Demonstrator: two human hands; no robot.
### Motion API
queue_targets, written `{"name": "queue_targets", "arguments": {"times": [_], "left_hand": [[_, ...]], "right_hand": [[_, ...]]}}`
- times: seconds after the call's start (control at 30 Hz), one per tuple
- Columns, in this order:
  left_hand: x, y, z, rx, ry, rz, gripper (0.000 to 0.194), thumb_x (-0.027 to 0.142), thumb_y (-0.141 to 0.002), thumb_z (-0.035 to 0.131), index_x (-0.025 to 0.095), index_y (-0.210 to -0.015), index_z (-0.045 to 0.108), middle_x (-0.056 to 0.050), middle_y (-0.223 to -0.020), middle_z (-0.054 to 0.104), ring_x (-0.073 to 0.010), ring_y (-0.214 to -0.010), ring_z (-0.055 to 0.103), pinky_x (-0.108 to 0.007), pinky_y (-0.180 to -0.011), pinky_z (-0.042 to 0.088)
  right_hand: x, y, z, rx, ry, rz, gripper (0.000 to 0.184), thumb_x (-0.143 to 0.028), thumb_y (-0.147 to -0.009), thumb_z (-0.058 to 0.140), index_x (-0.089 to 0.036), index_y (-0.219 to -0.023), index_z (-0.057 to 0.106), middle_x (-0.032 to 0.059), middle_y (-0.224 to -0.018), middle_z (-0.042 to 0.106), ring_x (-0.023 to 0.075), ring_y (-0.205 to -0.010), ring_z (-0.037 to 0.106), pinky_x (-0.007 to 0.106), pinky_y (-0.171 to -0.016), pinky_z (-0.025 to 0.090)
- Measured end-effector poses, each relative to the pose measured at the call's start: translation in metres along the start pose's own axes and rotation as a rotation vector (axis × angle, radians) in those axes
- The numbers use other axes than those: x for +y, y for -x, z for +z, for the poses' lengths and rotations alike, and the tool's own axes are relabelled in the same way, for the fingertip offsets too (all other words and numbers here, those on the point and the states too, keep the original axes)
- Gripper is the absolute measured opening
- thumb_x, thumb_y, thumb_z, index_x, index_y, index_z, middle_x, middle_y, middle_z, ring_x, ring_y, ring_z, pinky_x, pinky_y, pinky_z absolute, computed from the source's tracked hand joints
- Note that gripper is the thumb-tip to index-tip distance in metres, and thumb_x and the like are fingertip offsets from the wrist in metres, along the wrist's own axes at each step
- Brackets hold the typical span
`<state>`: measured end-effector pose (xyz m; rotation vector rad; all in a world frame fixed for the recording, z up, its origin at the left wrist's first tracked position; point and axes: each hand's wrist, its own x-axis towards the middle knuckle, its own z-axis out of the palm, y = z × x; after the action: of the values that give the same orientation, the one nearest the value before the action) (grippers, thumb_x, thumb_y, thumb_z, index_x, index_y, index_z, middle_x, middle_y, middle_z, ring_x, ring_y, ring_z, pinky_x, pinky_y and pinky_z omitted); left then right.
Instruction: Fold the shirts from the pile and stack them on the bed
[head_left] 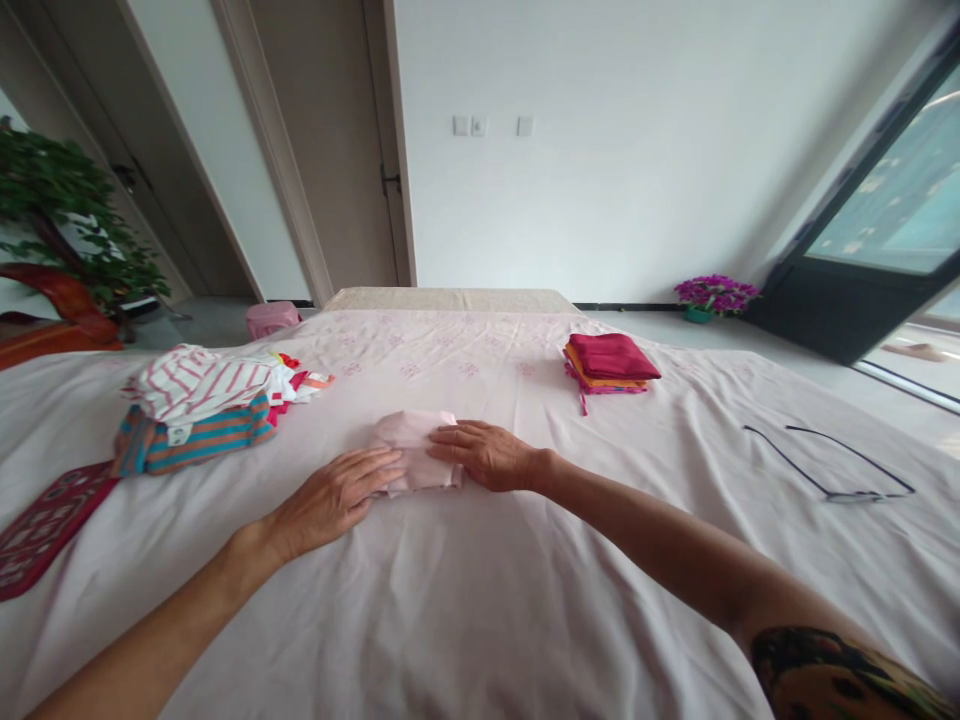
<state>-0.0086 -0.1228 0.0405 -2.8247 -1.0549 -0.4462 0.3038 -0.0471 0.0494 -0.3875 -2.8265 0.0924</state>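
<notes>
A small folded pale pink cloth [414,437] lies on the pink bed sheet [480,600] in front of me. My left hand [337,495] rests flat on the cloth's near left edge, fingers stretched out. My right hand [487,455] lies flat on the cloth's right side, fingers extended and pointing left. Neither hand grips anything.
A heap of unfolded clothes [202,405], striped pink, white, teal and orange, lies to the left. A neat stack of folded red and orange cloths [609,363] sits at the right rear. A dark wire hanger [832,465] lies far right. A red patterned mat [45,520] is at the left edge.
</notes>
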Motion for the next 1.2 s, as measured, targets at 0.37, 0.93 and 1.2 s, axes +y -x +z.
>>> {"name": "queue_targets", "arguments": {"times": [0.37,0.93,1.2], "left_hand": [[-0.012,-0.012,0.014,0.217,0.147,-0.121,0.044,0.005,-0.083,0.047,0.024,-0.12,0.063,-0.004,-0.121,0.069,-0.0176,-0.117,0.061,-0.035,-0.104,0.047],[-0.031,-0.068,0.021,0.401,0.559,-0.955,0.037,0.027,-0.08,0.055,0.015,-0.115,0.062,-0.013,-0.113,0.066,-0.0261,-0.112,0.061,-0.045,-0.102,0.045],[0.003,-0.088,0.035,0.174,0.192,-0.347,0.045,0.033,-0.1,0.032,0.018,-0.137,0.053,-0.009,-0.144,0.053,-0.0208,-0.137,0.044,-0.043,-0.115,0.033]], "right_hand": [[0.01,-0.021,0.016,0.135,-0.068,0.071,0.043,-0.028,-0.09,0.053,-0.017,-0.132,0.052,0.0157,-0.125,0.06,0.0239,-0.118,0.055,0.041,-0.104,0.041],[0.028,-0.051,0.018,0.28,-0.547,1.042,0.029,-0.024,-0.087,0.047,-0.016,-0.106,0.067,0.0082,-0.101,0.069,0.0209,-0.092,0.062,0.03,-0.081,0.047],[0.017,-0.024,0.021,0.445,-0.379,0.646,0.039,-0.033,-0.093,0.05,-0.02,-0.129,0.058,0.0105,-0.13,0.057,0.0212,-0.12,0.052,0.037,-0.105,0.039]]}}
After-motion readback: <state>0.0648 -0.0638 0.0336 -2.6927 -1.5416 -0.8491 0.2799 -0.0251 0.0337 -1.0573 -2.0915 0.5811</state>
